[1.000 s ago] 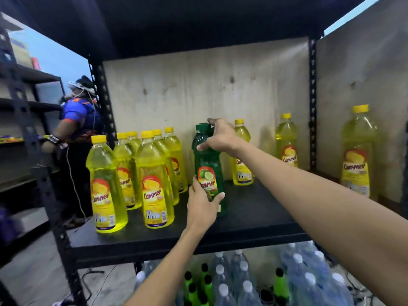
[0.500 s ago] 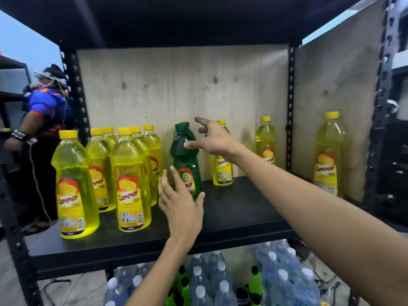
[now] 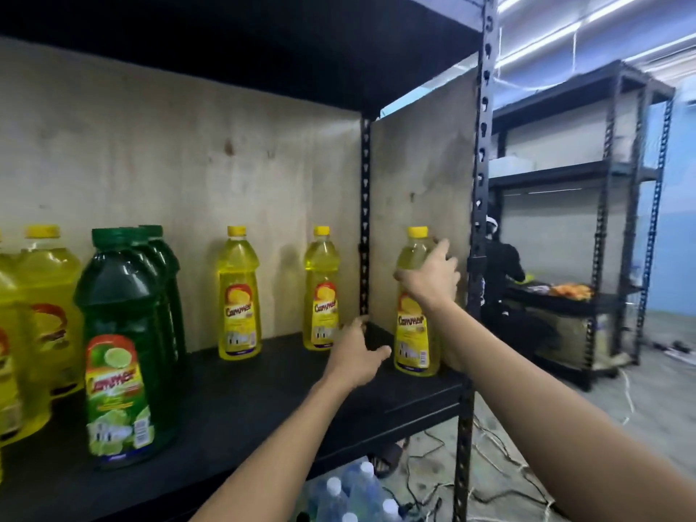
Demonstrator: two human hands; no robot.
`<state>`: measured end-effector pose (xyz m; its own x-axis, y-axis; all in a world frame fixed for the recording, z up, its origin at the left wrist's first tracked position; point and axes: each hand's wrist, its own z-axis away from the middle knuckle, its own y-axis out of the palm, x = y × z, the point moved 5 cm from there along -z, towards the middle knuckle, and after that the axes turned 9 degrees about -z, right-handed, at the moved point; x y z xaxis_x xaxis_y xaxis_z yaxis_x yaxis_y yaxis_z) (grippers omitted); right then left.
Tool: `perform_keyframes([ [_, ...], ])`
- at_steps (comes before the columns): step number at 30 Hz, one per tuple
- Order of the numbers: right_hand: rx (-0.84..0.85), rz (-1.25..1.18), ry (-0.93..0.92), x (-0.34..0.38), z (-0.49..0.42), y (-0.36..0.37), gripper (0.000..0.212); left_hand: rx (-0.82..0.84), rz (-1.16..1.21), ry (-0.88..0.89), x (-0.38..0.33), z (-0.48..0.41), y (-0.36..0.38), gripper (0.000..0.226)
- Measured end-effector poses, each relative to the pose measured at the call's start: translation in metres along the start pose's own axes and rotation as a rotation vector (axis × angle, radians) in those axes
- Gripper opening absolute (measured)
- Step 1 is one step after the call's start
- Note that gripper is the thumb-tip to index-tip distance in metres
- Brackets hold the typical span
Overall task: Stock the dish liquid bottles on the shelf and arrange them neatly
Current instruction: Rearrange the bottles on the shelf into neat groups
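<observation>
My right hand [image 3: 427, 275] wrapped on a yellow bottle [image 3: 416, 325] at the shelf [image 3: 241, 401] right edge, label too blurry to read, my left hand [image 3: 356, 356] open beside it, green bottle [image 3: 120, 348] far left, bare room between.

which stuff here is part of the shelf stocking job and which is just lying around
Job:
- yellow bottle at the right end, right hand on its shoulder
- two yellow bottles by the back board
- green bottles
- yellow bottles at left
- shelf
- left hand, open, reaching

Lying about:
- water bottles below
- cables on the floor
- far rack
</observation>
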<state>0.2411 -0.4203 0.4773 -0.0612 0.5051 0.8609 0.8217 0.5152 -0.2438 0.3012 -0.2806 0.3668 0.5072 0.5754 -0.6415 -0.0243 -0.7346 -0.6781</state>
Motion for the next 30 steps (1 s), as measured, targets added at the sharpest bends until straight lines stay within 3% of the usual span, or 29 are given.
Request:
perform_keyframes([
  [5,0.033,-0.023,-0.05,-0.015,-0.015,0.002,0.08,0.064,-0.01,0.017,-0.003,-0.032,0.031,0.1],
  [11,0.112,-0.113,-0.128,0.002,-0.005,0.003,0.088,0.085,0.021,0.066,0.0,-0.021,0.024,0.096],
  [14,0.242,-0.171,-0.165,0.025,0.006,0.028,0.091,-0.019,0.079,0.07,0.007,-0.011,0.003,0.077],
  [17,0.465,-0.327,-0.157,0.055,0.023,0.072,0.089,-0.237,0.123,-0.019,0.031,0.003,-0.035,0.095],
  [21,0.706,-0.526,-0.118,0.088,0.052,0.13,0.086,-0.457,0.003,-0.176,0.078,0.021,-0.088,0.11],
  [25,0.901,-0.572,-0.11,0.104,0.076,0.178,0.071,-0.517,-0.027,-0.32,0.116,0.03,-0.117,0.115],
  [30,0.996,-0.545,-0.108,0.112,0.076,0.209,0.07,-0.535,-0.05,-0.369,0.132,0.025,-0.126,0.114],
])
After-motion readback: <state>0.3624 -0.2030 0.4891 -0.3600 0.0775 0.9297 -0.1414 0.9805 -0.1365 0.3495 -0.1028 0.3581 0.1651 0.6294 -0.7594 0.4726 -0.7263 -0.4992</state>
